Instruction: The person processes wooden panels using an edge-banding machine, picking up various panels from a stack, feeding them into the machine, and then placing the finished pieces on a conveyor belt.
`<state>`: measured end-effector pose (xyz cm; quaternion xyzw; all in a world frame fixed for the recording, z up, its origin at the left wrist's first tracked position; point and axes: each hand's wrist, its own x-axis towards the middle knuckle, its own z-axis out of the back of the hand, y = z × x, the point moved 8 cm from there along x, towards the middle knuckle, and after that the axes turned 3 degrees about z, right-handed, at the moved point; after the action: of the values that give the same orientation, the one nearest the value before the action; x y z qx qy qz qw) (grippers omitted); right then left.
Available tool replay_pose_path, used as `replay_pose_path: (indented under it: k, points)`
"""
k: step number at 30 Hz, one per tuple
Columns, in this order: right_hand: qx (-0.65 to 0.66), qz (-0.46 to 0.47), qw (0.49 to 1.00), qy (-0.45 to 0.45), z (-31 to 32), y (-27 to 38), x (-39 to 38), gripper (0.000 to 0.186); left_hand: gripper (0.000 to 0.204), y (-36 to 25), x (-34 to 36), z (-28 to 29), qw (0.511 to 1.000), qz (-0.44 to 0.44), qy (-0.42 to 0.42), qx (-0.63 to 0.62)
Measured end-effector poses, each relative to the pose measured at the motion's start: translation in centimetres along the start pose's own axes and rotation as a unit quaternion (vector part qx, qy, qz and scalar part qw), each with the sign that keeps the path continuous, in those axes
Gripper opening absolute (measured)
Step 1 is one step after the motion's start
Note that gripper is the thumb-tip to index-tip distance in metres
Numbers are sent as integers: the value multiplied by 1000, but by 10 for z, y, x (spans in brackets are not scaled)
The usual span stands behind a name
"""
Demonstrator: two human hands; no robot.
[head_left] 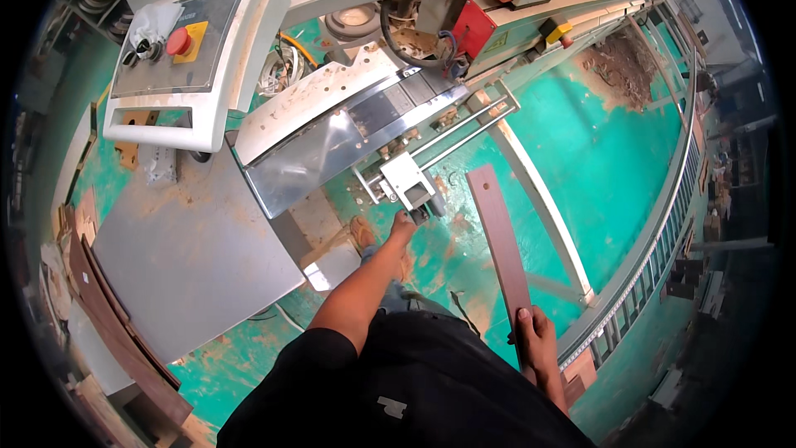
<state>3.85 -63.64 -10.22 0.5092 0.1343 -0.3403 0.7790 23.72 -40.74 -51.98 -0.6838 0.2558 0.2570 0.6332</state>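
My left hand [403, 226] reaches forward, its fingers closed on a small black knob [419, 216] below a white metal slide block [404, 180]. The block sits on two parallel metal rods [464, 134] at the machine's near side. In my right hand [537, 338] is a long, narrow brown wood board [502, 253], gripped near its lower end. The board slants up and away from me, with one round hole near its far end. Its nearest end is partly hidden by my hand.
A control panel [184, 46] with a red emergency button [178, 41] stands at upper left, above a grey table [191, 257]. A curved pale frame bar [543, 207] and a roller rail [638, 282] run along the right. Sawdust [618, 70] heaps on the green floor.
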Motion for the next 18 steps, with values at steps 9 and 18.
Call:
replay_pose_path:
  k: [9, 18]
  points:
    - [-25, 32, 998, -45, -6, 32, 29, 46, 23, -36, -126, -64, 876, 363, 258, -182]
    - [-118, 69, 989, -51, -43, 101, 101, 50, 31, -214, -148, -15, 881, 253, 308, -254]
